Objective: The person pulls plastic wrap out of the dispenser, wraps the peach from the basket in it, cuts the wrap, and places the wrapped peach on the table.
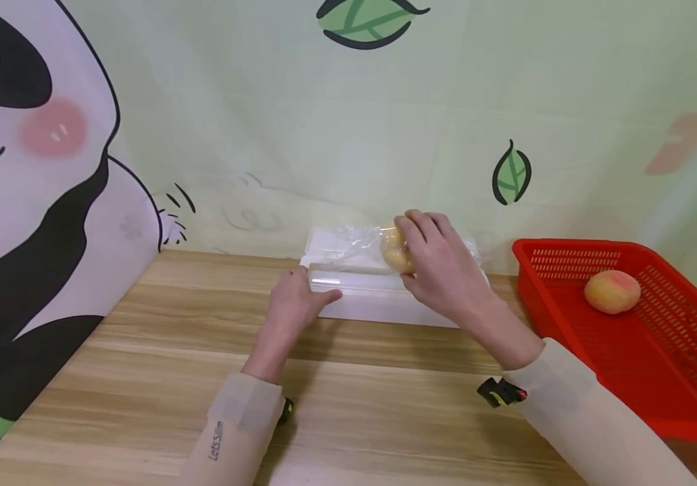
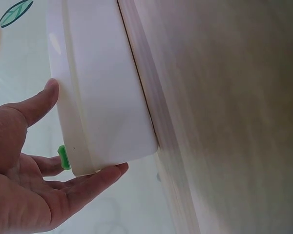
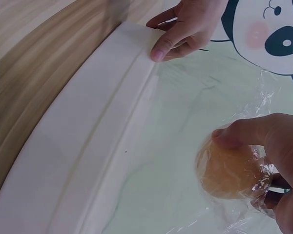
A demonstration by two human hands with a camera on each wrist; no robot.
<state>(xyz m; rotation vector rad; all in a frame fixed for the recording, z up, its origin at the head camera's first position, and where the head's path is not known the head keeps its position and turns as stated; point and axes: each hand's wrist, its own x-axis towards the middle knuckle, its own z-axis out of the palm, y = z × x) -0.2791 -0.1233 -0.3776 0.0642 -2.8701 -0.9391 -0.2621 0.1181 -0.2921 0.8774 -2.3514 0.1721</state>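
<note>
A white cling film box (image 1: 385,309) lies lengthwise at the back of the wooden table, its lid raised behind. My left hand (image 1: 290,298) holds the box's left end, thumb along the front upper edge and fingers around the end. In the left wrist view a small green piece (image 2: 64,157) sits on the box's edge near those fingers. Above the box, my right hand (image 1: 442,266) grips a yellow peach (image 1: 394,251) covered in clear cling film (image 1: 351,241). The right wrist view shows the thumb pressed on the wrapped peach (image 3: 229,170); the other fingers are partly hidden.
A red plastic basket (image 1: 573,244) stands on the right of the table, with one unwrapped peach (image 1: 612,291) inside. Directly behind the box hangs a pale green backdrop (image 1: 251,135) printed with a panda and leaves. The wooden tabletop (image 1: 373,405) stretches toward me between both forearms.
</note>
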